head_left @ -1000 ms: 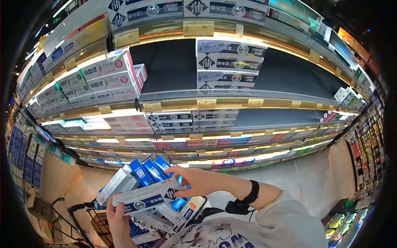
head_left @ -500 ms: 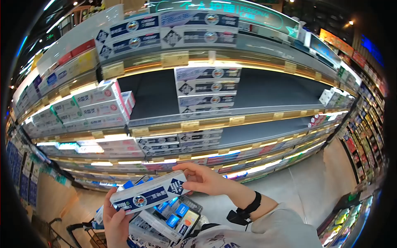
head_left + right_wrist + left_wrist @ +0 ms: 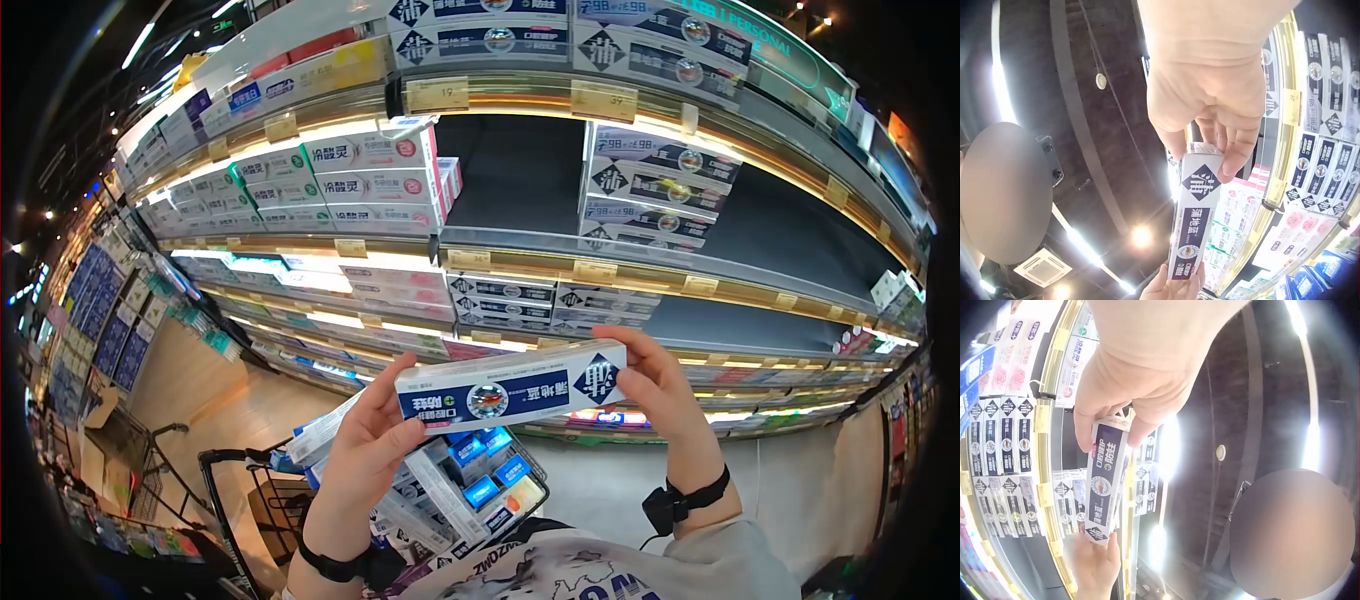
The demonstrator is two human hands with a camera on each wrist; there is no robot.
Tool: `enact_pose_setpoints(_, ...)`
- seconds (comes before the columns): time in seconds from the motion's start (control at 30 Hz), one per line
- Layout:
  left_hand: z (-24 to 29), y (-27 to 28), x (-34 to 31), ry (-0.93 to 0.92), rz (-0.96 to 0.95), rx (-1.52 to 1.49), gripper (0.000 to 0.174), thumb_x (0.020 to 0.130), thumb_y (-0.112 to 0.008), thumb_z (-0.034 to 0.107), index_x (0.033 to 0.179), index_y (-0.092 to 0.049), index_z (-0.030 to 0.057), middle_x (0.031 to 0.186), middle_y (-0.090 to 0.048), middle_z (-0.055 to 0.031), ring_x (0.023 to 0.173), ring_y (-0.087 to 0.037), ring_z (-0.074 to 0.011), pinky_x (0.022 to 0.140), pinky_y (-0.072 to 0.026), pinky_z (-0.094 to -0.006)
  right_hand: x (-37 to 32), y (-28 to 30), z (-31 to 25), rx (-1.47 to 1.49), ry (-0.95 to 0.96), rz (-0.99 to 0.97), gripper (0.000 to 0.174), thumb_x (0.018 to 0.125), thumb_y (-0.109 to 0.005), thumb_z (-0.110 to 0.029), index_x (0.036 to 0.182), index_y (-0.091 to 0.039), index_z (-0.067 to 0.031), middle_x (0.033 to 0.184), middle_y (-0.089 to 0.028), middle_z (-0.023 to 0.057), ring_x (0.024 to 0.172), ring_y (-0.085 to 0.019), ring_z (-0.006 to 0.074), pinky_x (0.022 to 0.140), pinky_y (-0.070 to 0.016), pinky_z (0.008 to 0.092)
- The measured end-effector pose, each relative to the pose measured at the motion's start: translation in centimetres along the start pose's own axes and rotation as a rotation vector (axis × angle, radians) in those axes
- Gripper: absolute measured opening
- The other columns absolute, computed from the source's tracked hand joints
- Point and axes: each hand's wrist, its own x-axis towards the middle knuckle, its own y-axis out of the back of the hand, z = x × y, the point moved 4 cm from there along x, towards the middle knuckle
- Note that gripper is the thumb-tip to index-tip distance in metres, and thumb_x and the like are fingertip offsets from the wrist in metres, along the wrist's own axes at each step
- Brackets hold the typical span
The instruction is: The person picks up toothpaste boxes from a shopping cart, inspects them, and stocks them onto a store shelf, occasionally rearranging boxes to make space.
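Observation:
A long white and dark-blue box (image 3: pixel 520 388) is held level between both hands, its printing upside down in the head view. The left hand (image 3: pixel 372 440) pinches its left end, thumb on the printed face and fingers behind. At the other end, by the diamond logo, the right hand (image 3: pixel 655 385) grips it between thumb and fingers. In the left wrist view the box (image 3: pixel 1104 478) hangs from the left hand (image 3: pixel 1138 387). The right wrist view shows the right hand (image 3: pixel 1210 106) on the logo end of the box (image 3: pixel 1194 212).
Shelves ahead carry stacked boxes of the same look (image 3: pixel 655 185) and pink-white boxes (image 3: pixel 375 180). Below the hands stands a cart basket (image 3: pixel 540 490) filled with blue boxes (image 3: pixel 482 491) and white ones. Another cart (image 3: pixel 150 460) is at the left on the floor.
Both hands have lifted the box higher and to the right in the head view, and its tilt has levelled out. The head view has shifted, with the shelves now further right.

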Motion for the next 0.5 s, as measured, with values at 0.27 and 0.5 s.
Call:
enact_pose_setpoints(0.27, 0.0, 1.1, -0.3, -0.018, 0.026, 0.022, 0.074, 0.086, -0.069, 0.008, 0.148, -0.028, -0.0002, 0.129, -0.056, -0.0119, 0.117, -0.057, -0.0218, 0.1, -0.0473, -0.0366, 0.7, 0.1, 1.3, 0.042, -0.032, 0.002, 0.05, 0.091, -0.054, -0.01, 0.139, -0.043, -0.0015, 0.119, -0.06, 0.0098, 0.107, -0.057, 0.014, 0.09, -0.0493, 0.0292)
enact_pose_setpoints(0.5, 1.7, 0.6, -0.7, -0.162, -0.048, 0.961, 0.069, 0.071, -0.082, 0.016, 0.131, -0.049, 0.0064, 0.128, -0.057, -0.0091, 0.119, -0.054, -0.0227, 0.109, -0.0349, -0.0406, 1.1, -1.5, 0.7, -0.053, 0.128, -0.071, 0.057, 0.087, -0.054, 0.005, 0.142, -0.04, -0.0004, 0.131, -0.051, 0.0111, 0.118, -0.054, 0.0208, 0.097, -0.0458, 0.0332)
